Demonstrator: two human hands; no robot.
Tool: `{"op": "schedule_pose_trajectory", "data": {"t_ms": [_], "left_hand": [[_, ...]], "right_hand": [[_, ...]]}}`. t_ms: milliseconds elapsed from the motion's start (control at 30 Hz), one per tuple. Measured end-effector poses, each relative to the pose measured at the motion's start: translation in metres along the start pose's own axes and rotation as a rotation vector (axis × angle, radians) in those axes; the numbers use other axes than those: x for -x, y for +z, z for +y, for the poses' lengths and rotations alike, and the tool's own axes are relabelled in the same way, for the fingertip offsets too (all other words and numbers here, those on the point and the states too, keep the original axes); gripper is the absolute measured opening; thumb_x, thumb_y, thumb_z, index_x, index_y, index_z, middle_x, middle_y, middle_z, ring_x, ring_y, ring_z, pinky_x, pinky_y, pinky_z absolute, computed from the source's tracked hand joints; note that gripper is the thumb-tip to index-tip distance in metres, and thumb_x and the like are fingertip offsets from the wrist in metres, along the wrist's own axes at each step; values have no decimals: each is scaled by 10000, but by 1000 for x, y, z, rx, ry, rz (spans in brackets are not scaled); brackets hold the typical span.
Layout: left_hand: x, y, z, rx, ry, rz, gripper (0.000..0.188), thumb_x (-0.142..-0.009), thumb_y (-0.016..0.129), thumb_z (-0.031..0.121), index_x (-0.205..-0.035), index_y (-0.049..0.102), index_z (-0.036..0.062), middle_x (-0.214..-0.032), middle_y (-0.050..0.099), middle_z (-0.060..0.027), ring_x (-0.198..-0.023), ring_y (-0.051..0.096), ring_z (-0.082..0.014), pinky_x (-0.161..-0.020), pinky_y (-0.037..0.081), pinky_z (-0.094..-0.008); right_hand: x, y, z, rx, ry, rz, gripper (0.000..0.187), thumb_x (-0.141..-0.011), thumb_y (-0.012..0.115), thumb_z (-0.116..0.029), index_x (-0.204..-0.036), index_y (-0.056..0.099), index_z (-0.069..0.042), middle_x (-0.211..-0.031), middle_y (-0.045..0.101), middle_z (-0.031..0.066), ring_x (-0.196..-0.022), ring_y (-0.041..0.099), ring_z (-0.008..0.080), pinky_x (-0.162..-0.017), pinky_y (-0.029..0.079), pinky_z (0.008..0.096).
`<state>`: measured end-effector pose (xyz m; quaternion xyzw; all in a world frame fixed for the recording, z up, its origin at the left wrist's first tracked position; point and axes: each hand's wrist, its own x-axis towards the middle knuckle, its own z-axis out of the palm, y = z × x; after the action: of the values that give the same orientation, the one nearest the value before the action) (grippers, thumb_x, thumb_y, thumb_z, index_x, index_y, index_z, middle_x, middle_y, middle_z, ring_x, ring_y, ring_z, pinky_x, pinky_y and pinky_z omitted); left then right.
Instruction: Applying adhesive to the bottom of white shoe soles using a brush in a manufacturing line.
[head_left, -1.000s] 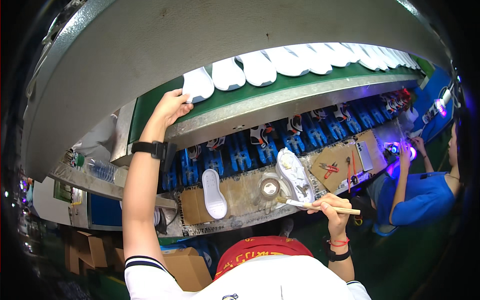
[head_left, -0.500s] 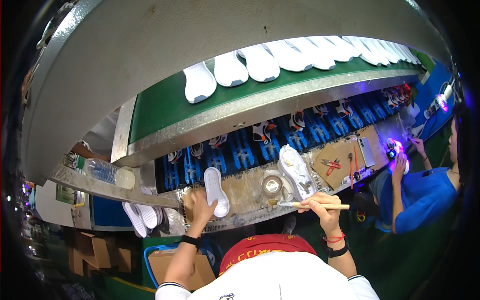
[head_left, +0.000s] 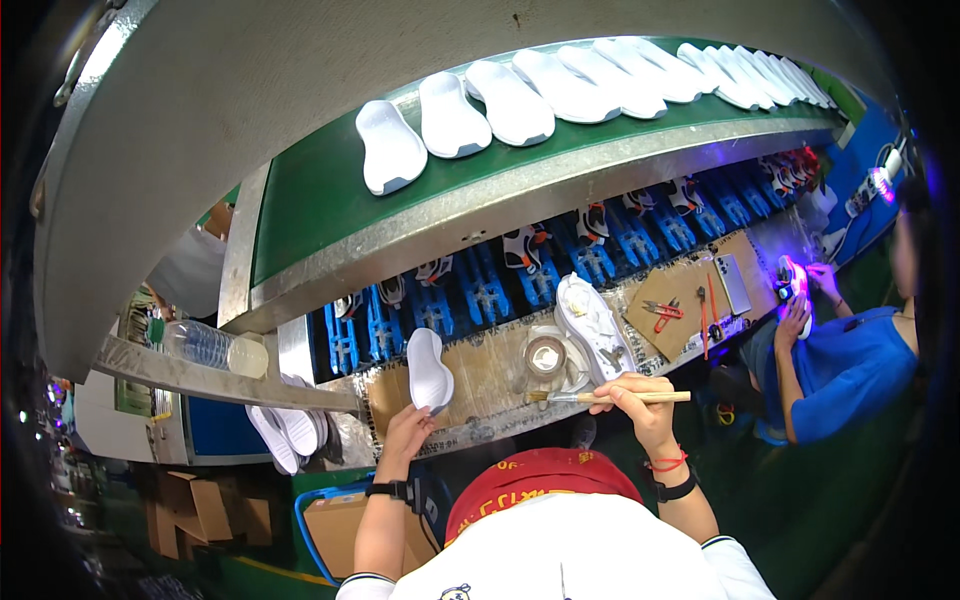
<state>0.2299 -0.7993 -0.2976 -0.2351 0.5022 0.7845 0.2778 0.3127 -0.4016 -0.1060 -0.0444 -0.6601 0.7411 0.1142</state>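
Observation:
My left hand [head_left: 408,432] pinches the near end of a white shoe sole [head_left: 430,372], whose hollow inner side shows, at the bench's left part. In my right hand [head_left: 638,408] a paintbrush [head_left: 570,397] with a wooden handle lies nearly level, bristles pointing left. Just beyond the brush stands an open white sole-shaped tray [head_left: 590,325] with scraps in it. Beside that tray a roll of tape [head_left: 546,357] rests on the bench.
White soles [head_left: 457,115] line the green conveyor [head_left: 310,205] above. Blue racks [head_left: 485,290] with shoe uppers run below it. Red-handled snips [head_left: 664,312] and a phone [head_left: 733,285] lie to the right, near a co-worker in blue [head_left: 850,370]. A plastic bottle [head_left: 215,347] lies left.
My left hand has gone from the sole's left side to its near end, and the sole has tilted. The brush has shifted slightly left and up in my right hand.

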Motion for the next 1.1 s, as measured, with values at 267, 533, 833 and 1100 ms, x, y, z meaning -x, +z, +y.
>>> {"op": "schedule_pose_trajectory", "data": {"t_ms": [267, 533, 833, 1100], "left_hand": [[98, 126, 36, -89, 241, -114, 507, -816, 567, -72, -1280, 386, 23, -1154, 562, -108, -1054, 573, -220, -892, 492, -328], [124, 204, 72, -424, 763, 14, 382, -824, 604, -40, -1181, 470, -39, -1070, 588, -98, -964, 578, -125, -806, 492, -260], [136, 215, 70, -497, 810, 47, 334, -825, 619, -5, -1136, 503, -44, -972, 624, -102, -848, 615, -118, -731, 512, -238], [133, 214, 70, -528, 812, 38, 369, -830, 626, 31, -1162, 487, -51, -956, 630, -111, -837, 620, -121, -728, 516, -240]], "right_hand": [[2, -3, -6, 14, -26, -34, 174, -829, 526, -8, -815, 671, 87, -729, 661, 170, -625, 669, 229, -593, 528, 258], [-12, 13, -32, 132, -267, -167, 146, -784, 547, -6, -797, 680, 51, -688, 676, 121, -592, 638, 171, -602, 481, 266], [-21, 34, -40, 301, -355, -319, 145, -772, 545, -31, -766, 679, 24, -662, 677, 91, -565, 606, 170, -577, 440, 282], [-29, 32, -41, 286, -401, -342, 111, -775, 587, -20, -782, 698, -15, -652, 671, 39, -560, 587, 141, -564, 418, 276]]}}
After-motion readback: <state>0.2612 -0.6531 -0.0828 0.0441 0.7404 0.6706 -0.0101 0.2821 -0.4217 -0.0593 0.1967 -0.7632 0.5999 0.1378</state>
